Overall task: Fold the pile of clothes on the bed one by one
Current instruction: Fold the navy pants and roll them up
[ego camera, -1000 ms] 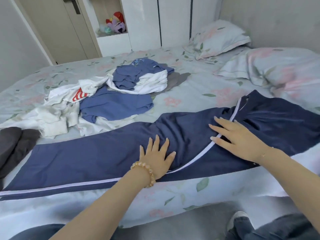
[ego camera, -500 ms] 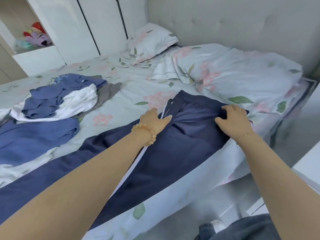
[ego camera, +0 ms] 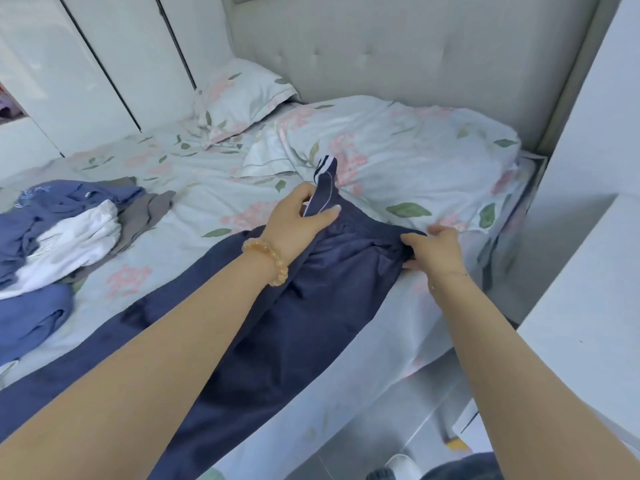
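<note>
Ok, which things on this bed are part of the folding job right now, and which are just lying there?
In the job:
navy trousers with a white side stripe, waistband gripped by left hand and right hand
unfolded pile of blue, white and grey clothes, waiting its turn

Just lying about:
floral pillow
crumpled floral duvet
white wardrobe

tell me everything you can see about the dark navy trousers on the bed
The dark navy trousers look like smooth, slightly shiny fabric with white side piping. They lie flat along the near edge of the floral-sheeted bed, legs running off to the left. The left hand pinches one raised waistband corner; the right hand grips the other.
</note>
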`<state>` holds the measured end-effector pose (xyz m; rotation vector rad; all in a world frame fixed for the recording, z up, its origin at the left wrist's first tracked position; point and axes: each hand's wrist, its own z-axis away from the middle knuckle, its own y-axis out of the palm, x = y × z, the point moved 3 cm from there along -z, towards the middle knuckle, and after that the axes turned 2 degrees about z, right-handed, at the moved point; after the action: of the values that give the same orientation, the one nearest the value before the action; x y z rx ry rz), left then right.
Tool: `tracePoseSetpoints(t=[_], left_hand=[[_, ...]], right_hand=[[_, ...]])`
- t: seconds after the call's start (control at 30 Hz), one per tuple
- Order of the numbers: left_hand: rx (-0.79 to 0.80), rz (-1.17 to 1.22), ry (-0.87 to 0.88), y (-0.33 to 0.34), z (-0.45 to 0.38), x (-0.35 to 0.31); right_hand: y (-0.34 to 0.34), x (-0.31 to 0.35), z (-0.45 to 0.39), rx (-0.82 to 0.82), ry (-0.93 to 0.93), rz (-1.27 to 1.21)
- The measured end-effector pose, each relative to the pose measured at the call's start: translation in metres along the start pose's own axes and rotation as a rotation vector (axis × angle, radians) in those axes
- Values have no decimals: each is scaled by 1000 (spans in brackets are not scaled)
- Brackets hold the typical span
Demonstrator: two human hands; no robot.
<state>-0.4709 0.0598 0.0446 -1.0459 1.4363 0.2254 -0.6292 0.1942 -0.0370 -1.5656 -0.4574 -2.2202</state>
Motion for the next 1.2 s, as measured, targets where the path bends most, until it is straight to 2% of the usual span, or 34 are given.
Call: tracePoseSetpoints(t=[0.07,0.13,0.2,0.23,0.33,0.47,0.53,0.6,0.67,0.73,0.77,0.83,0.9,1.0,1.03,1.07,1.13,1.2], left_hand=[[139,-54,24,24,10,-10],[327,-114,-52,51,22,-8],[469,-335,-31,69,32,2],[489,-445,10,73,35,7],[418,-591,86,66,41,13],[422,-561,171,54,52,20],[451,-480,98,47,52,20],[386,-265,-1,37,43,14],[149,-89,-50,22,20,9],[-64,-118,-116,9,-11,8],[-79,-177,-188,7,-26,9],[76,-292,-368,12,-50,16],[266,-294,-467,23,-66,24],[458,-53,-548,35,-71,38],[472,34,-541,37,-74,41],[450,115,-513,37,-80,45],[305,240,-430,34,-96,48],[179,243,-324,32,-113,49]], right_hand=[[-3,1,-1,42,65,-79],[-4,2,2,75,111,-112],[-2,5,3,107,115,-139],[0,5,3,118,111,-136],[7,5,4,90,46,-44],[15,4,6,89,-84,97],[19,6,4,102,-106,127],[21,9,2,76,-141,156],[20,13,1,70,-204,91],[19,27,8,106,-324,-31],[18,36,12,128,-400,-70],[15,47,15,149,-494,-132],[10,47,9,106,-458,-146],[3,29,-5,56,-224,-63],[0,23,-11,56,-139,-49],[-1,20,-13,65,-74,-52],[-3,18,-19,96,-30,-61],[-3,17,-23,104,-34,-77]])
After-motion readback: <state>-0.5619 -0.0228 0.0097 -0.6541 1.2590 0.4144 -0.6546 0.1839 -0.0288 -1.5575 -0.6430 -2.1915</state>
